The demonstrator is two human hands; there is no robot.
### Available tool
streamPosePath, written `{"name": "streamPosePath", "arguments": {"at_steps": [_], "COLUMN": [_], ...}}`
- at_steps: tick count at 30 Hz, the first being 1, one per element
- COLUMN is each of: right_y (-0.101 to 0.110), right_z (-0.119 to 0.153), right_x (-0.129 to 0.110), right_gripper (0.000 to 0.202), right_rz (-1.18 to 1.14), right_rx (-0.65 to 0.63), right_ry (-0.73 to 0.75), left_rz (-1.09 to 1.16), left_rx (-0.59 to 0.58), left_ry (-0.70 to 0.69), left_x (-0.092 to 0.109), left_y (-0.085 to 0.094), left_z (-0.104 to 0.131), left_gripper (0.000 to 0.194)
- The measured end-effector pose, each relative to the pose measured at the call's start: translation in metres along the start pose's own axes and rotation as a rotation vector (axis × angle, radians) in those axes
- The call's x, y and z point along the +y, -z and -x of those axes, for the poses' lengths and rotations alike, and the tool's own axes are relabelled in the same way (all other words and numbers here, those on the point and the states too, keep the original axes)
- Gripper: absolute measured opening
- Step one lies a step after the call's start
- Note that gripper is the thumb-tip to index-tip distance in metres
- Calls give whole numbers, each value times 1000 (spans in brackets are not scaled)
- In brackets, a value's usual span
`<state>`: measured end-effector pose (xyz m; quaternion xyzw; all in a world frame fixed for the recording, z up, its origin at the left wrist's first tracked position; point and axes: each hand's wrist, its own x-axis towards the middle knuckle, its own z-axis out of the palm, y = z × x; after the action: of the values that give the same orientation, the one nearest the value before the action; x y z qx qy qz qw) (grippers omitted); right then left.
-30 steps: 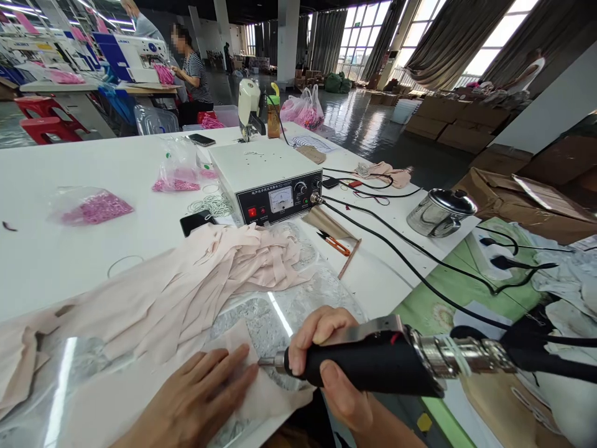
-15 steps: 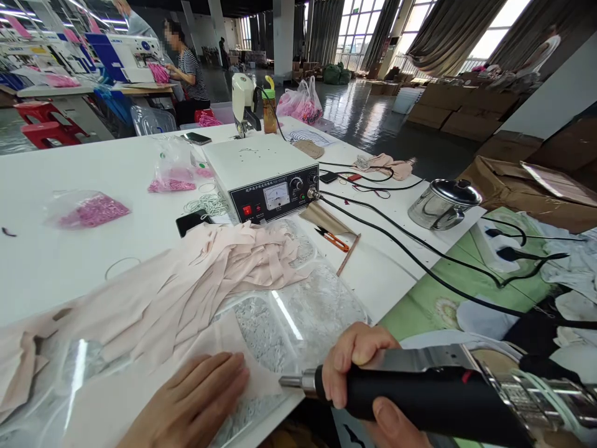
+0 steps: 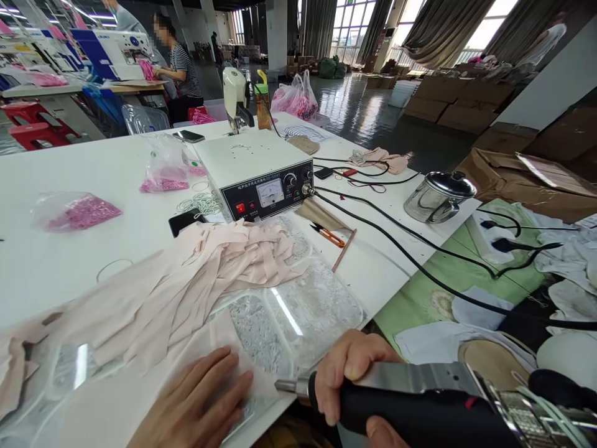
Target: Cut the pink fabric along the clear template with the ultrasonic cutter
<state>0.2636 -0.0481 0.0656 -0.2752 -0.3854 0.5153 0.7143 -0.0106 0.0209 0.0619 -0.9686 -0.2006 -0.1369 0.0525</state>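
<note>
Left hand [image 3: 198, 392]: lay palm down with its fingers slightly spread, pressing on the pale pink cloth and pinching nothing.
Right hand [image 3: 357, 379]: was closed round the black handheld tool [image 3: 420, 404], fingers over the top, thumb on the near side.
Pale pink cloth [image 3: 105, 395]: lay flat at the near edge of the white table [image 3: 60, 267], partly under the left hand, 1 corner reaching toward the tool.
Metal tip [image 3: 285, 386]: pointed left at that corner; whether it touched could not be told.
Glossy clear sheet [image 3: 326, 305]: spread beneath the cloth.
Pink strips [image 3: 242, 255]: were heaped between the left hand and the control box.
Control box [image 3: 265, 183]: stood behind the heap, with a black front, a red switch and a dial meter.
Black cable [image 3: 392, 233]: ran to the right from the table.
Orange snips [image 3: 330, 235]: lay to the right of the box.
Lidded metal pot [image 3: 436, 199]: stood near the right edge.
Clear bags [image 3: 88, 211]: 2 sat on the left, holding pink pieces.
Striped top [image 3: 184, 65]: was worn by a person at a sewing machine [image 3: 112, 53], well apart.
</note>
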Motion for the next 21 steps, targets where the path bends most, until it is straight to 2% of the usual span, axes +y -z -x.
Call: {"name": "streamPosePath", "arguments": {"at_steps": [4, 5, 9, 13, 17, 21], "right_y": [9, 9, -1, -11, -10, -11], "right_z": [-4, -4, -2, -1, 1, 2], "right_x": [-4, -3, 6, 14, 18, 19], "right_gripper": [23, 24, 21, 22, 27, 26], "right_rz": [-49, -40, 24, 52, 42, 52], "right_rx": [-285, -288, -102, -87, -51, -57], "right_ry": [-1, 3, 155, 256, 330, 320], "left_rz": [-15, -22, -65, -106, -170, -224], "left_rx": [-3, -4, -3, 32, 17, 2], "left_ry": [-8, -20, -77, -83, -58, -38], "left_x": [1, 1, 1, 4, 11, 19], "left_y": [-2, -2, 0, 2, 0, -7], "left_z": [2, 2, 0, -3, -4, -2], "left_gripper": [33, 33, 34, 34, 39, 46]}}
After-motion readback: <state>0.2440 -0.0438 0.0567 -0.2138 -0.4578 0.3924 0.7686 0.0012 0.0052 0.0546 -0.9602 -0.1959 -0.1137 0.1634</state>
